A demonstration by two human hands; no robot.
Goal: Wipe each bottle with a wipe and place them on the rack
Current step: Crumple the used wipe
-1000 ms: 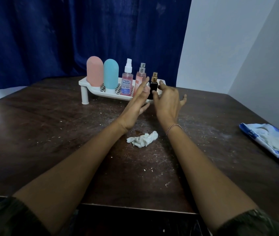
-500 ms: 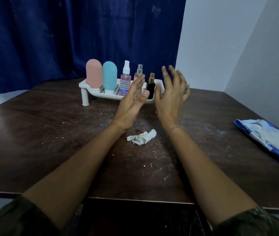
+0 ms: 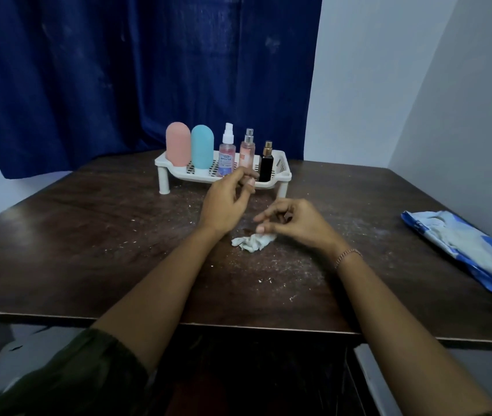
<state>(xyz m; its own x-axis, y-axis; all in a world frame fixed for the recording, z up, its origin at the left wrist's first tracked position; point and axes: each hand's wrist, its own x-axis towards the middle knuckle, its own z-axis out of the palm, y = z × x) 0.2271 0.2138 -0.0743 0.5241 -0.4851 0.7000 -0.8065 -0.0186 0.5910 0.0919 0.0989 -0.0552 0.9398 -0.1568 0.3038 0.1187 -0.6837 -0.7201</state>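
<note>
A white slotted rack (image 3: 282, 171) stands at the back of the dark table. On it, left to right, stand a pink bottle (image 3: 178, 144), a teal bottle (image 3: 202, 146), a clear spray bottle (image 3: 227, 151), a pink spray bottle (image 3: 247, 150) and a small black bottle (image 3: 266, 163). A crumpled white wipe (image 3: 250, 243) lies on the table in front of the rack. My left hand (image 3: 226, 202) hovers before the rack with loosely curled fingers, holding nothing. My right hand (image 3: 294, 222) hangs just above the wipe, fingers relaxed and empty, thumb close to the wipe.
A blue and white pack of wipes (image 3: 466, 250) lies at the table's right side by the grey wall. A blue curtain (image 3: 136, 70) hangs behind the rack. Pale crumbs are scattered over the table top (image 3: 88, 235).
Both hands have drawn back from the rack and come down; the right one has dropped from raised, spread fingers to just above the wipe. The black bottle stays on the rack.
</note>
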